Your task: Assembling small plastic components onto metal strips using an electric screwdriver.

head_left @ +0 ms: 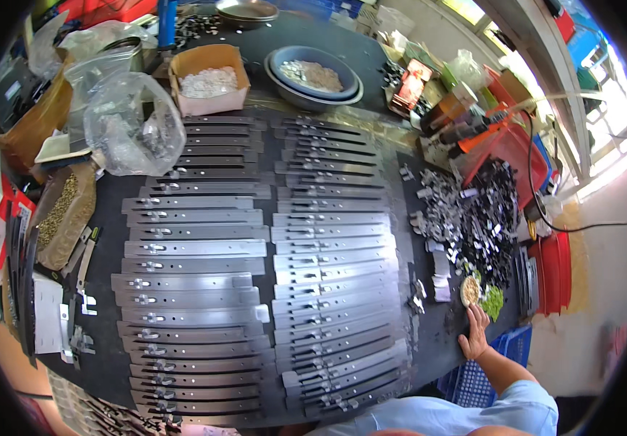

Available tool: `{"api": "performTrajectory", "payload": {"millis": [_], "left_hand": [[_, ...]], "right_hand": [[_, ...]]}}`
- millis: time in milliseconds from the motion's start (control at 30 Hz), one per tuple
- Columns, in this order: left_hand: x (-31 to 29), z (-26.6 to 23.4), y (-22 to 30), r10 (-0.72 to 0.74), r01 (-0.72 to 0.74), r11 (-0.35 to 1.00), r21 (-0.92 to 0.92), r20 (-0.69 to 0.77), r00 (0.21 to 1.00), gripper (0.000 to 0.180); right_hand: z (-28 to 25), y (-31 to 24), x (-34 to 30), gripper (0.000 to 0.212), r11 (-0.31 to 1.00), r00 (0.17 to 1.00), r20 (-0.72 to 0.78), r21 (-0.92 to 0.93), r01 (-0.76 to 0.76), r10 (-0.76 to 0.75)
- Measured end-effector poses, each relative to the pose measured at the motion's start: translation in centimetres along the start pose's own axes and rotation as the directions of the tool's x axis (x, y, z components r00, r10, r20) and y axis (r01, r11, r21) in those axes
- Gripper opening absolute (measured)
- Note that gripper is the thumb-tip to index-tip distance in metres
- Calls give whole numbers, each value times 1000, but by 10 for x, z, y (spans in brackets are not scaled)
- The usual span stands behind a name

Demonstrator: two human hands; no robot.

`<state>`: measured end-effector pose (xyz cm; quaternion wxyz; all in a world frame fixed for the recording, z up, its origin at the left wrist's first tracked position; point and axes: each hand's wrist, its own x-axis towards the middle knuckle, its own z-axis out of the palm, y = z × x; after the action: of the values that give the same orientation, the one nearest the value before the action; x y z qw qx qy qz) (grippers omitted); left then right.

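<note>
while the right hand (475, 330) rests flat on the dark surface (444, 330) near its right edge, its fingers (479, 314) are spread and stretched forward, closed on nothing; their tips lie just beside a small round dish of pale bits (470, 290) and a little heap of green pieces (493, 301). the left hand is not in view.

two long columns of flat metal strips cover most of the surface, laid crosswise and overlapping like shingles: the left column (193, 269) and the right column (331, 261). most strips carry a small fitting near one end. to the right of them lies a heap of small dark and silvery metal parts (473, 214), well within reach of the hand. at the far end stand a cardboard box of white pieces (209, 78), a grey bowl (315, 75) and a clear plastic bag (133, 123).

judging from this, the step in hand looks like picking up a small piece from the dish or the green heap, with the strips laid out ready to receive parts. a next move would call for closing thumb and forefinger on one tiny piece without scattering the rest, then carrying it over to a strip without disturbing the overlapped rows.
</note>
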<state>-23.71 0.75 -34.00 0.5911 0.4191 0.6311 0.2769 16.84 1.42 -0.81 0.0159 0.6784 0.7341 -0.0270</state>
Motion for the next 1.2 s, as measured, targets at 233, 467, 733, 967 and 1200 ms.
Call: {"api": "performTrajectory", "payload": {"millis": [233, 467, 733, 967, 1200], "left_hand": [[-15, -23, 48, 139, -151, 976, 159, 81, 987, 31], [-36, 11, 58, 301, -336, 899, 279, 162, 940, 31], [-53, 23, 98, 397, -377, 817, 436, 49, 917, 32], [-84, 13, 127, 371, -286, 781, 555, -46, 927, 32], [-159, 8, 181, -26, 207, 905, 373, -436, 900, 29]], "right_hand": [[-1, 7, -4, 65, 997, 999, -36, 70, 17, -14], [3, 17, -14, 62, 987, 976, -203, 123, 106, -80], [-34, 32, 40, 56, 869, 797, -602, 366, 332, -51], [-74, 86, 278, 46, 808, 490, -806, 511, 294, 331], [-93, 132, 374, 46, 658, 585, -558, 751, 55, 588]]}}
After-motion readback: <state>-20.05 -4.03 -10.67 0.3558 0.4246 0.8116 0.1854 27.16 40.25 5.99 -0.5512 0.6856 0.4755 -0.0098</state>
